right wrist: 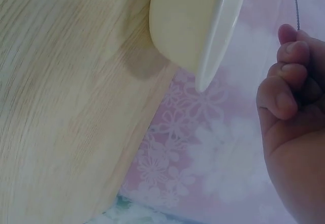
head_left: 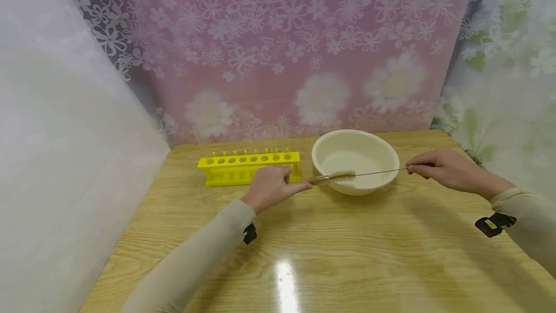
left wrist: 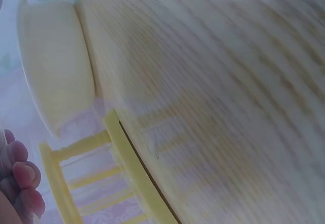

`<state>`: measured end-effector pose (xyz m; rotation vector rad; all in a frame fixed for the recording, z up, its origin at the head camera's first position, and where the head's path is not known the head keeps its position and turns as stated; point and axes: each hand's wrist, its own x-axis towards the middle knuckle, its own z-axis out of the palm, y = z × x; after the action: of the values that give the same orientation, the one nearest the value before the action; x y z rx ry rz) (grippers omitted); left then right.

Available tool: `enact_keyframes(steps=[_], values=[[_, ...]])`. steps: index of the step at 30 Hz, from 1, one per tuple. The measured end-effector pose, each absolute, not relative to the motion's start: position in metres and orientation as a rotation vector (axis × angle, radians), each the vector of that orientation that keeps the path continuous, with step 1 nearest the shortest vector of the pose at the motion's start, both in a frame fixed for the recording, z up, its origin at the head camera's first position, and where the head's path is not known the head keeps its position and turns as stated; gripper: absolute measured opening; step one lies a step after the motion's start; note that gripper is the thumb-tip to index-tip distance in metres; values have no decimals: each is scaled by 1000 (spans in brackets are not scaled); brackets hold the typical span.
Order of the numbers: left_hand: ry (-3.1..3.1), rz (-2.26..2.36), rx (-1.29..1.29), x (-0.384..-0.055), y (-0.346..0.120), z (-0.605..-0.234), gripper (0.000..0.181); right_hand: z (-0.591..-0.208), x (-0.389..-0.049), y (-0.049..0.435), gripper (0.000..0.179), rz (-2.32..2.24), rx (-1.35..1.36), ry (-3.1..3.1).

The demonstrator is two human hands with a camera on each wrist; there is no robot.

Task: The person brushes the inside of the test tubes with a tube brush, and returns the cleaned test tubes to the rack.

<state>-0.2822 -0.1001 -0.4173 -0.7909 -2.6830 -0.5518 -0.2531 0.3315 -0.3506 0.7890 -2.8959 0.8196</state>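
My left hand (head_left: 273,187) grips a clear glass test tube (head_left: 319,180), which points right toward the bowl. In my right hand (head_left: 447,170) the thin twisted wire handle of a test tube brush (head_left: 380,172) is pinched between thumb and fingers. The brush's pale bristles (head_left: 343,174) are at the tube's mouth; the tip seems to be inside it. Both tube and brush are above the near rim of a cream bowl (head_left: 386,178). In the right wrist view, curled fingers (right wrist: 292,76) hold the wire (right wrist: 296,5). The left wrist view shows only curled fingertips (left wrist: 23,173), with the tube mostly out of sight.
Behind my left hand stands a yellow test tube rack (head_left: 234,161) with a row of holes. Faint clear tubes (head_left: 279,138) rise from its right end, and another seems to stand at its left. A floral backdrop (head_left: 260,62) borders the wooden table (head_left: 347,255).
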Motion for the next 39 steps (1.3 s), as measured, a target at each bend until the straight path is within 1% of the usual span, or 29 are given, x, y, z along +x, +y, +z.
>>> enact_keyframes(steps=[8,14,19,24,30,33,39], values=[[-2654,-540,-809,-283,-101,-415,67,-353,-254,334,21,880,794,-2881],[-2625,-524,-811,-285,-98,-415,67,-348,-255,325,21,873,797,-2902],[-2651,-488,-841,-284,-88,-410,65,-349,-256,304,23,909,830,-2948],[-2677,-503,-826,-282,-77,-407,60,-355,-262,272,21,957,896,-2940],[-2664,-519,-845,-280,-67,-403,62,-367,-272,229,20,1089,1055,-2900],[-2678,-506,-826,-279,-67,-404,64,-369,-273,221,19,1104,1059,-2885],[-2679,-471,-825,-279,-72,-401,62,-364,-273,220,18,1026,1087,-2868]])
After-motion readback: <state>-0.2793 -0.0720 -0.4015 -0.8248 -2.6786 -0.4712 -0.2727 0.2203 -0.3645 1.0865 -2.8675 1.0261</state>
